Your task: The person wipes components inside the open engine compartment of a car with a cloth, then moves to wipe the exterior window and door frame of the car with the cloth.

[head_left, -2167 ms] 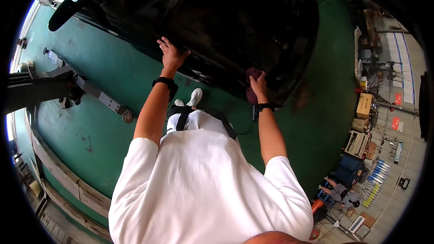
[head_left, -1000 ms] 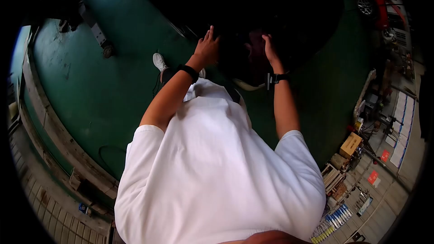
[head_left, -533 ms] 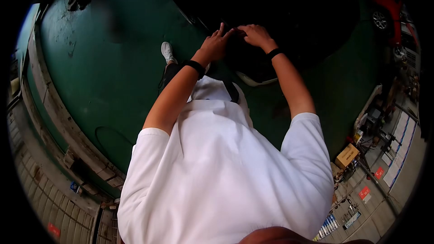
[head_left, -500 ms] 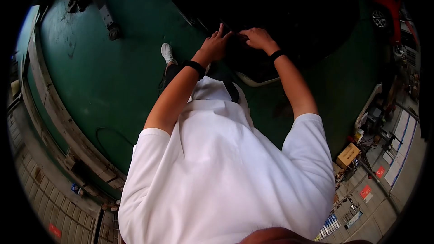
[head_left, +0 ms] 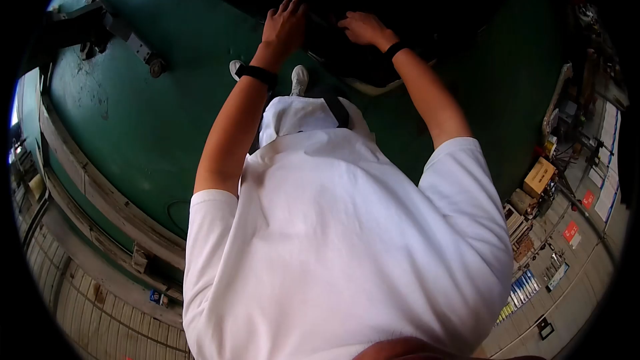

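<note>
My left hand [head_left: 285, 25] is open over the near edge of a large, very dark body [head_left: 413, 0], its fingers stretched forward. Whether its palm touches the surface is too dark to tell. My right hand [head_left: 365, 28] is over the same dark body, its fingers bent together and pointing left. Anything in those fingers is lost in shadow. A pale curved edge strip [head_left: 377, 87] shows below the right hand, along the dark body's lower rim. The body looks like part of a vehicle, but its details are hidden. Both wrists wear black bands.
Green floor [head_left: 133, 133] surrounds my white shoes [head_left: 299, 80]. A metal lift arm [head_left: 130, 40] juts in at upper left. Long beams [head_left: 100, 187] run along the left. On the right are a cardboard box [head_left: 539, 177], cluttered parts and red signs [head_left: 571, 232] by the wall.
My left hand has moved left and forward, away from my right hand, and its fingers have straightened. My right hand has shifted slightly left and forward. The camera view has turned somewhat.
</note>
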Tool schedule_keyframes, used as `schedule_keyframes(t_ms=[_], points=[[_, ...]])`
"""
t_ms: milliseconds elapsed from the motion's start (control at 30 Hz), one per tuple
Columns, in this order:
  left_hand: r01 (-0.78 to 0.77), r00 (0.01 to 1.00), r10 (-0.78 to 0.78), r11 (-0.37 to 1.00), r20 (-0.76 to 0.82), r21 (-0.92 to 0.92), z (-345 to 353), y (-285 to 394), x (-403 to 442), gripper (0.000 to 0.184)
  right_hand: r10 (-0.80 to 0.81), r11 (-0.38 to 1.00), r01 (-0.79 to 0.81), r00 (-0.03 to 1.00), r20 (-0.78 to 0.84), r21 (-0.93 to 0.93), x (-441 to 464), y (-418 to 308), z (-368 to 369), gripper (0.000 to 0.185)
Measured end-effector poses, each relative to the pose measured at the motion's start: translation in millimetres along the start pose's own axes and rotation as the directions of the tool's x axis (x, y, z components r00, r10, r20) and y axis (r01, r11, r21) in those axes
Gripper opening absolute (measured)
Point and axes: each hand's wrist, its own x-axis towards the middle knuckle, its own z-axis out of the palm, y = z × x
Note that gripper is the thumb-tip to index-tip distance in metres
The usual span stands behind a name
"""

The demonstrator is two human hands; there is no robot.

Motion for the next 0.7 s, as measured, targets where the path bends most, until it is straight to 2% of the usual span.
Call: schedule_keyframes(t_ms=[67, 100, 133, 167, 200, 267, 300, 367, 400, 433, 500, 567, 600, 633, 700], points=[[-0.065, 0.989, 0.073, 0.996, -0.131, 0.065, 11, -3, -2, 0.049, 0.042, 0.999, -0.042, 0.999, 0.002, 0.023, -29, 8, 11, 0.037], [-0.092, 0.988, 0.099, 0.994, -0.118, 0.065, 13, -2, -4, 0.049, 0.067, 0.997, -0.068, 0.998, 0.012, 0.033, -45, 12, 16, 0.037], [-0.037, 0.999, 0.038, 0.999, -0.020, 0.033, 14, -2, -3, 0.057, 0.041, 0.997, -0.036, 0.995, 0.089, -0.064, -57, 17, 19, 0.037], [0.025, 0.997, -0.026, 1.000, 0.076, 0.012, 14, 0, -1, 0.068, 0.060, 0.997, -0.055, 0.995, 0.080, -0.057, -70, 24, 20, 0.037], [0.002, 0.997, -0.003, 1.000, 0.083, 0.016, 21, -2, -2, 0.068, 0.069, 0.996, -0.063, 0.992, 0.105, -0.054, -81, 29, 27, 0.036], [-0.013, 1.000, 0.013, 0.999, -0.014, 0.030, 36, -8, -3, 0.057, 0.123, 0.992, -0.119, 0.978, 0.168, -0.037, -97, 35, 34, 0.036], [-0.033, 0.999, 0.034, 0.999, -0.024, 0.039, 35, -9, 2, 0.057, 0.139, 0.990, -0.135, 0.979, 0.149, -0.036, -94, 37, 32, 0.036], [0.031, 0.999, -0.031, 0.997, -0.007, -0.073, 37, -3, -2, 0.059, 0.226, 0.962, -0.243, 0.964, 0.140, 0.123, -97, 36, 36, 0.037], [0.012, 1.000, -0.013, 0.998, -0.022, -0.055, 37, -5, -3, 0.062, 0.239, 0.947, -0.236, 0.971, 0.011, 0.219, -89, 40, 49, 0.037], [-0.001, 1.000, 0.000, 0.999, -0.016, -0.047, 35, -5, -2, 0.062, 0.249, 0.942, -0.243, 0.969, 0.006, 0.231, -83, 31, 46, 0.037], [-0.003, 1.000, 0.003, 0.998, 0.012, -0.056, 30, -5, -4, 0.075, 0.240, 0.934, -0.177, 0.954, -0.178, 0.311, -66, 11, 38, 0.035], [-0.021, 0.999, 0.023, 0.999, 0.037, -0.047, 27, -7, -2, 0.076, 0.188, 0.966, -0.173, 0.980, -0.063, 0.193, -59, -9, 32, 0.036], [-0.027, 0.998, 0.030, 0.999, 0.057, -0.043, 23, -7, -2, 0.077, 0.236, 0.955, -0.226, 0.971, -0.033, 0.191, -58, -9, 40, 0.036], [-0.051, 0.996, 0.053, 0.998, 0.067, -0.034, 18, -6, -3, 0.077, 0.255, 0.948, -0.242, 0.966, -0.040, 0.209, -64, -3, 46, 0.036], [-0.021, 0.990, 0.021, 1.000, 0.137, -0.006, 10, -2, -2, 0.072, 0.212, 0.973, -0.216, 0.976, 0.057, 0.079, -81, 14, 50, 0.034]])
